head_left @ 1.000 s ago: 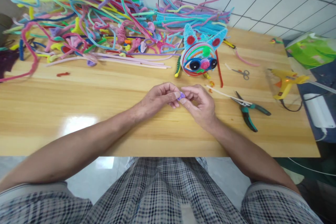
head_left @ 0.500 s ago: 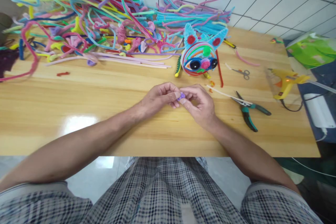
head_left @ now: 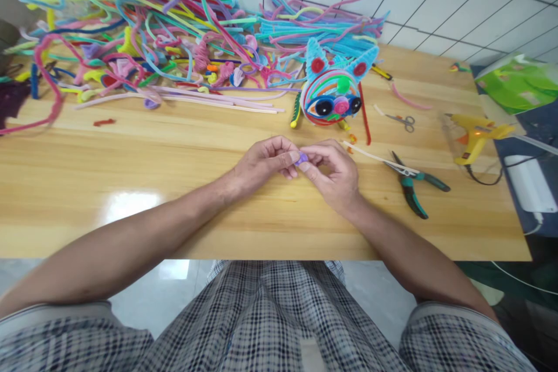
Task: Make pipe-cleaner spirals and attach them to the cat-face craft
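Between my fingertips is a small purple coil (head_left: 301, 158), which looks like rolled pipe cleaner. My left hand (head_left: 272, 160) pinches it from the left with thumb and forefinger. From the other side my right hand (head_left: 330, 171) grips it the same way, its remaining fingers curled. Part of the coil is hidden by the fingers. Just beyond my hands stands a colourful animal figure (head_left: 332, 93) made of pipe cleaners, with blue ears, dark eyes and a pink nose.
Pipe cleaners (head_left: 143, 29) are heaped along the back left, with a blue bundle (head_left: 322, 29) by the tiled wall. To the right lie pliers (head_left: 412, 177), small scissors (head_left: 403, 121) and a yellow glue gun (head_left: 477, 136) with its cord. A green package (head_left: 518, 82) is at the far right.
Almost nothing differs. The purple coil has turned very slightly between my fingertips, while both hands keep their place.
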